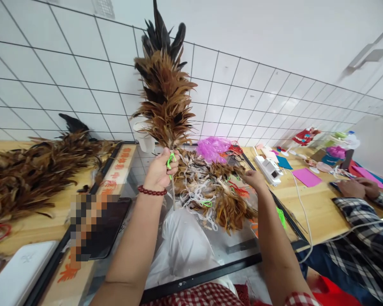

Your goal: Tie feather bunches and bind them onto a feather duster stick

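My left hand (162, 168), with a dark red bead bracelet, is closed around the thin stick of a feather duster (166, 97). The duster stands upright, brown feathers below and long black ones at the tip; bright green string (170, 160) is wound at its base by my thumb. My right hand (254, 178) reaches over the pile at the right, fingers pinched on the end of a string of brown feathers (225, 170). Between my hands lie more loose brown feathers (231, 208) tangled with white string (199, 193).
Another brown feather bundle (35, 170) lies at left. A black phone (111, 229) and white box (25, 272) are nearer me. A pink plastic bag (212, 148), white cup (145, 138) and white power strip (268, 168) stand behind. A person in a checked sleeve (364, 229) sits at right.
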`<act>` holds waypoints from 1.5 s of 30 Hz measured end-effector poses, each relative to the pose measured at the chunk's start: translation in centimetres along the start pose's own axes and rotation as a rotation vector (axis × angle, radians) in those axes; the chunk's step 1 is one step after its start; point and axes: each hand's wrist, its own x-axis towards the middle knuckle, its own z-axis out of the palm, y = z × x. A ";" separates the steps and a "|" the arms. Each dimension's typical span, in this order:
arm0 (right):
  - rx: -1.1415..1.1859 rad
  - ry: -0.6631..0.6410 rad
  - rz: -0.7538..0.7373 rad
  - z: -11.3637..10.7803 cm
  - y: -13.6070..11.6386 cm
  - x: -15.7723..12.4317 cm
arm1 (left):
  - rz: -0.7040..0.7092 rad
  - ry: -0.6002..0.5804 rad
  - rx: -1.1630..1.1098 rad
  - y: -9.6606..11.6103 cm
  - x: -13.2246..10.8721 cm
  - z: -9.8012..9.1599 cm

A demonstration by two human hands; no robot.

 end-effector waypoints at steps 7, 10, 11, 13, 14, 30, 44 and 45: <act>1.027 0.000 -0.293 -2.1 -8.8 -5.1 | -0.072 -0.033 -0.064 -1.0 0.2 0.6; 1.250 -0.292 -0.324 -0.7 -14.0 -7.3 | -0.093 -0.050 -0.057 -1.6 0.1 0.9; 1.282 -0.332 -0.355 -0.3 -15.5 -7.9 | -0.082 -0.024 -0.044 -1.9 0.1 1.0; 1.308 -0.367 -0.457 0.5 -17.7 -8.7 | -0.028 0.069 -0.012 -2.4 0.3 1.0; 1.307 -0.383 -0.516 0.8 -18.5 -8.9 | 0.003 0.116 0.001 -2.7 0.5 1.0; 0.926 -0.016 -0.691 1.9 -19.7 -7.6 | 0.070 -0.096 0.128 -3.4 -0.2 1.3; 1.207 -0.683 -0.458 3.1 -16.3 -6.4 | 0.206 -0.068 0.362 -2.0 -0.1 0.0; 1.142 -0.583 -0.495 2.6 -16.1 -6.7 | 0.232 -0.031 0.423 -2.1 0.2 -0.3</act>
